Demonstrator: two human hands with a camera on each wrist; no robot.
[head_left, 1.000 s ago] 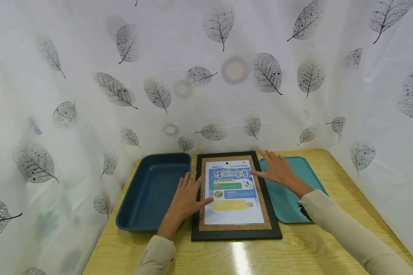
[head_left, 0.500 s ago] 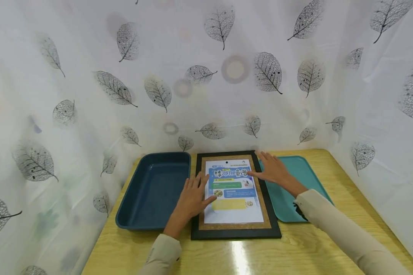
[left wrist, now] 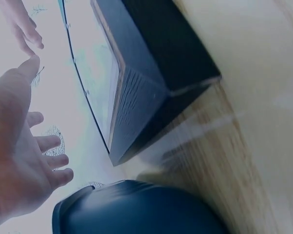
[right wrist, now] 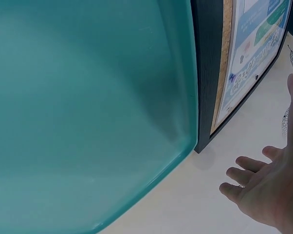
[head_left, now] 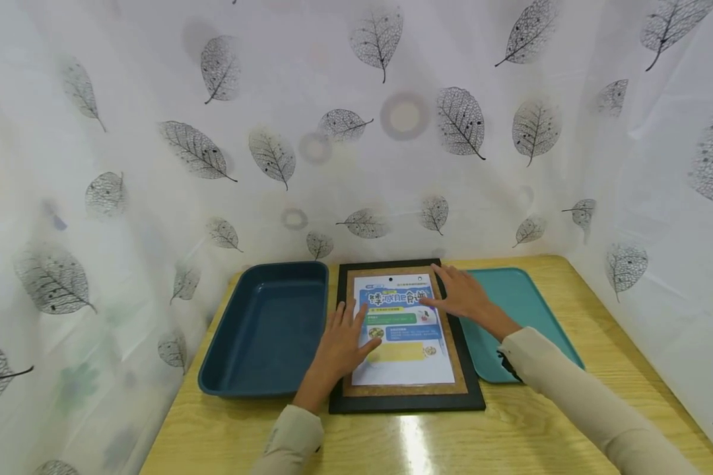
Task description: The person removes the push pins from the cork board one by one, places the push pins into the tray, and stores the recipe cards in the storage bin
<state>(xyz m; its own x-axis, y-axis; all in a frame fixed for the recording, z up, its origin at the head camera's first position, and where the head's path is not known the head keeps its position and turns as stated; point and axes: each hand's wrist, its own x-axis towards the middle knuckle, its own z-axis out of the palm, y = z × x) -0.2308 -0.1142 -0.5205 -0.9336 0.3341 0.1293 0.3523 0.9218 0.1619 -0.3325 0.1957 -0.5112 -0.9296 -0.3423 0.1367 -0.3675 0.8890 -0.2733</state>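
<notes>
You are hovering your left hand [head_left: 341, 342] over the left side of the framed board [head_left: 407, 403], your right hand [head_left: 465, 295] over its upper right edge; fingers of both are spreading, released. The board is lying on the wooden table [head_left: 356, 442] between navy bin [head_left: 267, 333] and teal tray [head_left: 513, 310].

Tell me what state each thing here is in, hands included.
Left hand, fingers spread, holding nothing
Right hand, fingers extended, holding nothing
Black-framed board, lying face up
Printed sheet, printed side up
Dark blue tub, upright, uncovered
Teal tray, right side up
Leaf-print curtain, hanging
</notes>
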